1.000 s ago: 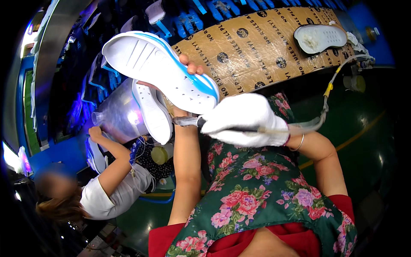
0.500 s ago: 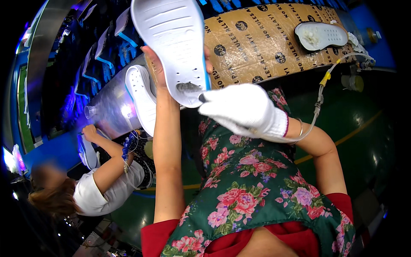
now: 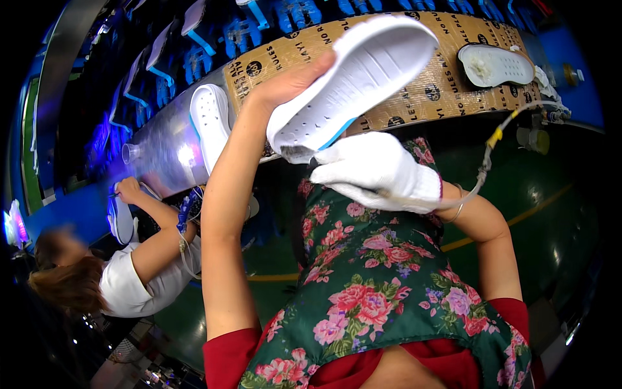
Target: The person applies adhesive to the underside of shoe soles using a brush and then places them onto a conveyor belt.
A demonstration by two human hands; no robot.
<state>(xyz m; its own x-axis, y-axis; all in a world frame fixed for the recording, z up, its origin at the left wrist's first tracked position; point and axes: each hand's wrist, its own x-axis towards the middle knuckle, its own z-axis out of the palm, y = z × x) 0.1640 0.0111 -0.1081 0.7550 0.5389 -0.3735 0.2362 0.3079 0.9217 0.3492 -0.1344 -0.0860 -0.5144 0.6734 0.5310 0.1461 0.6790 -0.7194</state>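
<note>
My left hand [image 3: 295, 84] is bare and closed on a white shoe sole [image 3: 363, 78] with small holes and a blue strip on one side. The sole is tilted, its far end leaning to the right above the bench. At its near end lies a dark grey patch. My right hand [image 3: 376, 172], in a white knitted glove, is closed on a small dark-tipped tool [image 3: 313, 163], mostly hidden in the glove. The tip is by the grey patch; whether it touches the sole I cannot tell. A thin clear tube [image 3: 476, 188] runs past my right wrist.
Brown printed cardboard [image 3: 424, 97] covers the bench. A dark-rimmed sole [image 3: 495, 65] with whitish stuff on it lies at the right. More white soles [image 3: 210, 120] lie at the left. Beyond are racked blue holders [image 3: 243, 35]. A co-worker [image 3: 139, 272] sits at the left, handling a sole.
My left hand has swung the sole's far end to the right and tilted it. My gloved right hand has shifted slightly, staying by the near end.
</note>
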